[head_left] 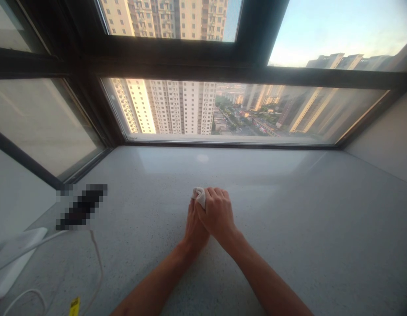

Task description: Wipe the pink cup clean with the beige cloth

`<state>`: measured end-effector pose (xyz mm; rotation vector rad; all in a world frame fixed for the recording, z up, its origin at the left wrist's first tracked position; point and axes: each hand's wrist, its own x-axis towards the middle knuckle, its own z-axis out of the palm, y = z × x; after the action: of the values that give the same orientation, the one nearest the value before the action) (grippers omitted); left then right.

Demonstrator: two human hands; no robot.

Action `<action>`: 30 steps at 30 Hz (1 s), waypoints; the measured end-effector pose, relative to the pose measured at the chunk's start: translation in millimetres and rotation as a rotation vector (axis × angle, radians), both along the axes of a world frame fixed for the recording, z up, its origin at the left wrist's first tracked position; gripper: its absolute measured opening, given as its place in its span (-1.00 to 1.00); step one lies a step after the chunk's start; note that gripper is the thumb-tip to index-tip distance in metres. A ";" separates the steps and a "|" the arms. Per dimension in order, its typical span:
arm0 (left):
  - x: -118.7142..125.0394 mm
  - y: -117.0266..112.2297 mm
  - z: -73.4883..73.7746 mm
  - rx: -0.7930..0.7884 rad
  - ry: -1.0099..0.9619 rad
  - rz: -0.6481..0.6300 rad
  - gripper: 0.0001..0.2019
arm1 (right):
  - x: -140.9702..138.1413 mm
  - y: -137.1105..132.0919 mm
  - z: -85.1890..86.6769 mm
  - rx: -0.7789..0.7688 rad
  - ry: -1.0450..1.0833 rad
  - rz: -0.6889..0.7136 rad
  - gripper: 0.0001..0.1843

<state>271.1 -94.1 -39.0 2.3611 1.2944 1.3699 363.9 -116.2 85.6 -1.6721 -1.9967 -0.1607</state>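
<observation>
A crumpled white cloth (199, 196) sits near the middle of the speckled grey stone windowsill (298, 219) – bunched in the clenched right hand (217, 215), stacked over the left hand (195, 229), seemingly to bear down on it. Whether the left hand grips it too is hidden.

A small, crumpled off-white fabric cloth (199, 196) is bunched into a soft wad, its folds pressed tightly together. It is held between the person's right hand (217, 215), curled over it from the right, and left hand (196, 230), set just beneath it on the near side. Only the wad's far left end is seen; the remainder is hidden by the right hand's fingers. The cloth is kept close above a speckled grey stone window sill (289, 228).
</observation>
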 end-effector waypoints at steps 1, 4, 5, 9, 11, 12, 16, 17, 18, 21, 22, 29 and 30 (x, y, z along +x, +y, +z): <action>-0.1 -0.5 -0.4 0.012 0.005 0.009 -0.34 | -0.8 0.5 -1.3 0.002 -0.007 -0.010 -0.78; -1.1 -4.4 7.0 0.051 0.095 0.067 -0.34 | 1.3 3.0 -6.0 0.020 0.016 -0.040 -0.75; -1.7 -6.1 11.2 0.068 0.142 0.095 -0.35 | 2.9 3.7 -7.4 0.026 0.034 -0.043 -0.73; -4.8 -10.5 26.3 0.116 0.325 0.190 -0.43 | 8.3 5.2 -10.1 0.036 0.092 -0.035 -0.70; -6.2 -10.4 30.8 0.115 0.375 0.198 -0.47 | 8.9 5.4 -10.2 0.037 0.095 -0.039 -0.70; -6.7 -9.9 32.5 0.117 0.381 0.190 -0.48 | 8.8 5.5 -10.2 0.037 0.093 -0.042 -0.71; -7.2 -7.7 38.2 0.144 0.352 0.128 -0.50 | 8.8 6.5 -10.0 0.034 0.102 -0.030 -0.69; -7.1 -7.8 39.7 0.137 0.354 0.126 -0.49 | 9.5 7.1 -10.0 0.031 0.115 -0.023 -0.69; -7.0 -8.3 41.2 0.116 0.362 0.132 -0.49 | 10.5 7.7 -9.8 0.027 0.134 -0.018 -0.68; -6.9 -11.2 46.1 0.029 0.406 0.167 -0.44 | 15.2 10.7 -9.1 0.005 0.207 -0.012 -0.65; -6.8 -12.4 47.7 0.002 0.417 0.177 -0.42 | 17.0 11.9 -8.9 -0.004 0.231 -0.013 -0.63; -5.6 -15.7 56.7 -0.081 0.389 0.174 -0.51 | 25.8 20.0 -9.0 -0.063 0.339 -0.020 -0.53; -5.3 -15.7 57.6 -0.088 0.385 0.171 -0.51 | 26.6 21.1 -9.0 -0.073 0.352 -0.031 -0.53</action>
<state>265.8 -109.8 18.6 2.5890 1.6469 0.8946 390.5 -95.1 76.6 -1.6446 -1.7309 0.1872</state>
